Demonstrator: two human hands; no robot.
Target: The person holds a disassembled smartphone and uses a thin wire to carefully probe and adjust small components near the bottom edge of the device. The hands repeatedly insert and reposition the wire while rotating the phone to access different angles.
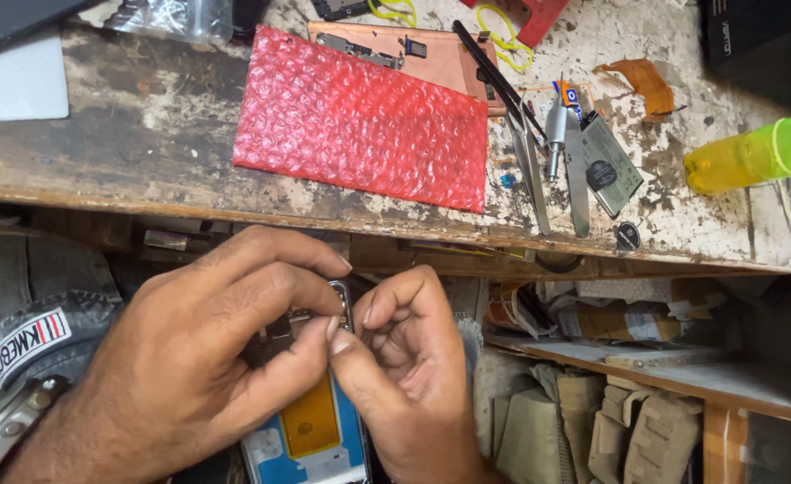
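Hands (324,358) over phone (310,430) (workbench (144,152) beyond)

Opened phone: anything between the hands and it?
Nothing visible. Both hands are already on the opened phone: left hand covers its upper left, right hand pinches at its top edge, below the workbench.

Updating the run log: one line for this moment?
left hand: grips opened phone | right hand: pinches its top edge | bench: red bubble wrap, tweezers
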